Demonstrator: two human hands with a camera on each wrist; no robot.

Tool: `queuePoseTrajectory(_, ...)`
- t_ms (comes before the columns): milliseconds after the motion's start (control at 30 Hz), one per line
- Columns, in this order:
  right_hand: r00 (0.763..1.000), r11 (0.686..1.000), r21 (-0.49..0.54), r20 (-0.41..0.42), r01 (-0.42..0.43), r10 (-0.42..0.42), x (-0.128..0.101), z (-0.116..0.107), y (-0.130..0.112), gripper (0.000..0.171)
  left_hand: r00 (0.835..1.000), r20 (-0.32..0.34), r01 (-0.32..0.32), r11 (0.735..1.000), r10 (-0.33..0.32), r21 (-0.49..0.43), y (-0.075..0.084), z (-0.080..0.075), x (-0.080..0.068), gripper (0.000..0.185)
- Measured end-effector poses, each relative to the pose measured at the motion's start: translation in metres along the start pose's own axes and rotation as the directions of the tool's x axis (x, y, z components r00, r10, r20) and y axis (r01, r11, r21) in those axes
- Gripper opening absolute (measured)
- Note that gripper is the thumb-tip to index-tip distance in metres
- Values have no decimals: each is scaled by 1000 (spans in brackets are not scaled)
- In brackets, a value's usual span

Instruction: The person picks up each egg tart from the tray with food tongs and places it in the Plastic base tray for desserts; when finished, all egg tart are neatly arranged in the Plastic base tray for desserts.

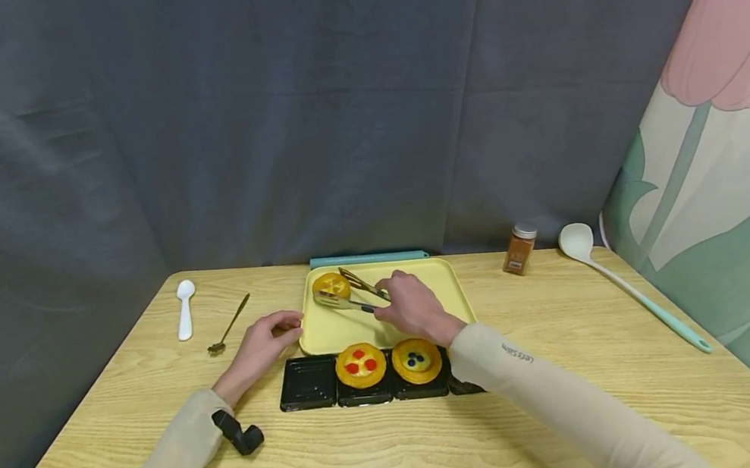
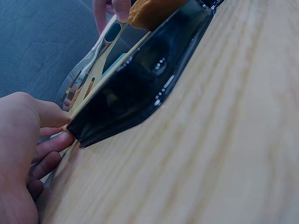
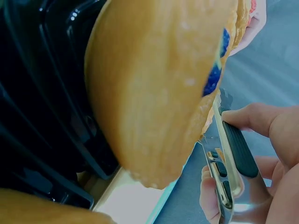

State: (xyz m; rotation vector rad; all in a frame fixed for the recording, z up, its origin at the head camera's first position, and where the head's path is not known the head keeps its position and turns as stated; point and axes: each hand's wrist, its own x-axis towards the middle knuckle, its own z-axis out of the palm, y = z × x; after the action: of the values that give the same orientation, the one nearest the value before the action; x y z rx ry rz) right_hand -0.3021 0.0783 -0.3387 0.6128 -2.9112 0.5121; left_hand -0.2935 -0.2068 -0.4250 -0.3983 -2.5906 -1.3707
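On the yellow tray (image 1: 421, 284) lies a yellow-topped tart (image 1: 331, 285), caught between the two blades of metal tongs (image 1: 354, 294). My right hand (image 1: 410, 308) grips the tongs' handles (image 3: 232, 154). In front of the tray sits a black compartment tray (image 1: 307, 384) whose left cell is empty; a red-topped tart (image 1: 360, 364) and a blueberry tart (image 1: 416, 360) fill the cells to its right. The blueberry tart (image 3: 159, 84) fills the right wrist view. My left hand (image 1: 264, 343) pinches the yellow tray's left rim (image 2: 107, 79), beside the black tray's corner (image 2: 135, 88).
A white spoon (image 1: 185, 307) and a small bronze spoon (image 1: 228, 326) lie at the left. A spice jar (image 1: 519, 248) and a white ladle with a teal handle (image 1: 627, 284) are at the right. A teal strip (image 1: 368, 258) lies behind the tray, before a grey curtain.
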Motion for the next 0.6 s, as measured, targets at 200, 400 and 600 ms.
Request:
queuePoseTrajectory(200, 1000, 1000, 6, -6, -16, 16, -3, 0, 1, 44, 1000, 1, -5, 1000, 5, 8, -2, 1, 0, 32)
queuePoseTrajectory(400, 1000, 1000, 12, -9, -22, 23, -5, -1, 2, 43, 1000, 0, -7, 1000, 7, 11, -2, 0, 0, 33)
queuePoseTrajectory(600, 1000, 1000, 22, -22, 4, -3, -11, -6, 2, 44, 1000, 1, -8, 1000, 8, 12, -2, 0, 0, 32)
